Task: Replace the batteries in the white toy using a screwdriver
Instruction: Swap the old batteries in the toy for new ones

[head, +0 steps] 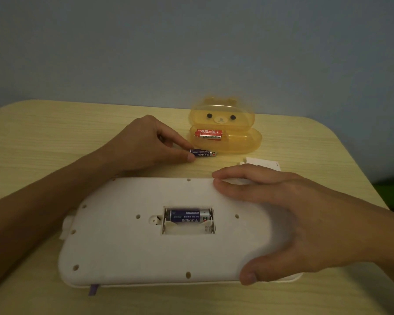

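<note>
The white toy (132, 251) lies face down on the table, its battery compartment (188, 220) uncovered. One dark blue battery (187, 215) sits in the upper slot; the lower slot is bare. My right hand (289, 214) grips the toy's right end, thumb on the near edge. My left hand (146, 142) pinches a second dark blue battery (203, 153) at the table surface, just in front of the yellow bear case. Red batteries (208, 134) lie inside that case. No screwdriver is in view.
The translucent yellow bear-shaped case (223, 133) stands open at the back of the light wooden table (43, 137). A white battery cover (263, 163) lies behind my right hand. The table's right edge drops off near a dark floor.
</note>
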`<action>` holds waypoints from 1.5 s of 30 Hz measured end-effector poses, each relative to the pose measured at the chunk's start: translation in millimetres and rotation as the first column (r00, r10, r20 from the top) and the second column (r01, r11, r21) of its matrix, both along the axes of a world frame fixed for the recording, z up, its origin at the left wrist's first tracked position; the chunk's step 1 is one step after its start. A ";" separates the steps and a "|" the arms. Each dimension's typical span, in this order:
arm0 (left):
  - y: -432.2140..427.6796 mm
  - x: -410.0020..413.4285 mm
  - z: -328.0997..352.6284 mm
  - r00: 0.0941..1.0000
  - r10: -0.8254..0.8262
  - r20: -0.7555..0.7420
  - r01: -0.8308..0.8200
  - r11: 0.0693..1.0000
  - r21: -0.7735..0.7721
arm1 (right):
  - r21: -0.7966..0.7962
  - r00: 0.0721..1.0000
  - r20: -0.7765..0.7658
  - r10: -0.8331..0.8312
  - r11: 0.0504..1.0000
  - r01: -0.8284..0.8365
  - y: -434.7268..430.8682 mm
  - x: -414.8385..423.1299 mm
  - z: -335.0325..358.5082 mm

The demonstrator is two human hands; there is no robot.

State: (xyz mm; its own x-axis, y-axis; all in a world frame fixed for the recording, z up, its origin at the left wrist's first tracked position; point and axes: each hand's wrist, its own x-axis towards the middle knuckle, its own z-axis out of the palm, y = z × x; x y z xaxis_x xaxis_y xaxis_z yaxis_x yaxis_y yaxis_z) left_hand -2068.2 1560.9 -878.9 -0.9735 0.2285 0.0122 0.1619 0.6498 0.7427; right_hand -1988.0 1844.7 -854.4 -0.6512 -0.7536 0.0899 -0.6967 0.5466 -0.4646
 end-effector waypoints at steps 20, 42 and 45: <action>-14.4 75.8 57.4 0.893 -0.445 -0.068 0.447 0.895 0.008 | -0.035 0.994 -0.105 -0.007 0.999 0.003 1.9 4.3 -6.5; -26.5 78.0 55.5 0.830 -0.555 0.054 0.557 0.826 -0.082 | -0.005 0.994 -0.098 -0.040 0.999 0.039 0.4 7.6 -4.5; -21.9 74.8 52.7 0.833 -0.551 0.053 0.553 0.830 -0.070 | -0.019 0.993 -0.107 -0.050 0.999 0.048 0.0 7.4 -5.2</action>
